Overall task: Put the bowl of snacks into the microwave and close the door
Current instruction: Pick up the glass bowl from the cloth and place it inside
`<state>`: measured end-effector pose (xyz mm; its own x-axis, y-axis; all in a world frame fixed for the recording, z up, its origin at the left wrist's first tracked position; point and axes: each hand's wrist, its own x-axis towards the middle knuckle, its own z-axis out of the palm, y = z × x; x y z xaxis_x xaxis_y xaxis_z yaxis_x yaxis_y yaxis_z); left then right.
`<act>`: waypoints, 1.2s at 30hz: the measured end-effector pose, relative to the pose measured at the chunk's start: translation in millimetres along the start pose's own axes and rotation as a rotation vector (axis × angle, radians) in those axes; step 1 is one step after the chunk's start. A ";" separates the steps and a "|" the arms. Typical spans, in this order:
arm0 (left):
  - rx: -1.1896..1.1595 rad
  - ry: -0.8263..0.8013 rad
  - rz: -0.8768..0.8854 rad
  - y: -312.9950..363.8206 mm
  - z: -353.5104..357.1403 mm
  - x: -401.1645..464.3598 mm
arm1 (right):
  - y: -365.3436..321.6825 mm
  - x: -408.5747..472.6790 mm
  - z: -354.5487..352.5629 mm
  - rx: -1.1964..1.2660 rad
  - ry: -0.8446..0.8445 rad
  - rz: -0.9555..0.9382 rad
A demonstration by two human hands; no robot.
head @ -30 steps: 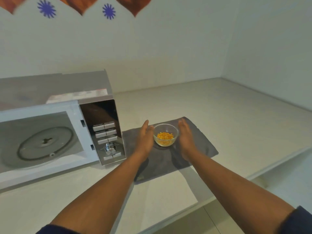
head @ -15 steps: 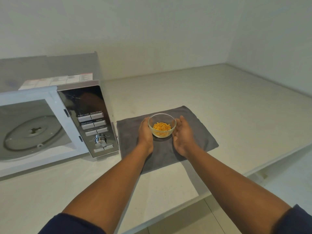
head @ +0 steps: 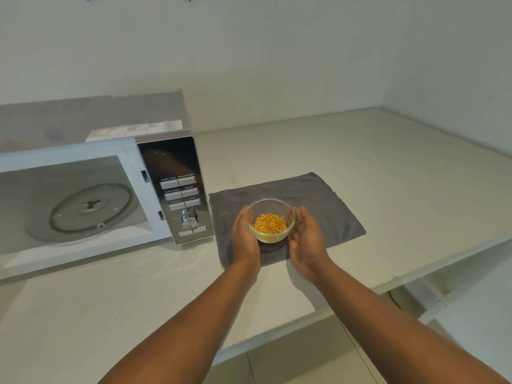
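Note:
A small glass bowl of orange snacks point(head: 270, 221) hangs just above a grey cloth point(head: 318, 198), its shadow falling on the cloth below it. My left hand point(head: 245, 241) cups the bowl's left side and my right hand point(head: 306, 239) presses against its right side. To the left, the silver microwave point(head: 110, 134) stands with its cavity exposed. Inside lies the glass turntable point(head: 83, 210). The door itself is out of view past the left edge. The bowl sits about a hand's width right of the microwave's control panel point(head: 182, 195).
The pale countertop point(head: 360, 151) runs back into a corner between two white walls. Its front edge point(head: 277, 336) drops off to a tiled floor at the lower right. The cloth lies directly right of the microwave.
My hands have closed in from either side onto the bowl. The bowl has come a little toward me and up off the cloth. The view has tilted and shifted.

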<state>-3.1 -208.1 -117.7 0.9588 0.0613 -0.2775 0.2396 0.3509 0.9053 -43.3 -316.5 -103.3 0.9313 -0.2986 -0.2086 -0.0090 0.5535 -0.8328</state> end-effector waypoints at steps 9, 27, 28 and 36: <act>-0.104 0.103 0.094 5.7 -60.2 -40.4 | 40.7 -52.8 34.3 0.001 -0.038 -0.013; -0.179 0.456 0.223 75.1 -207.7 -64.1 | 143.9 -94.4 161.1 -0.086 -0.301 0.183; -0.186 0.460 0.226 80.4 -213.5 -63.0 | 147.4 -92.9 170.2 -0.090 -0.315 0.177; -0.177 0.452 0.282 123.6 -245.5 -41.1 | 155.5 -69.7 223.9 -0.081 -0.436 0.191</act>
<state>-50.4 62.2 -73.4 0.8116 0.5563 -0.1784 -0.0832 0.4122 0.9073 -28.1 -35.6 -103.4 0.9760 0.1656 -0.1416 -0.2067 0.4989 -0.8416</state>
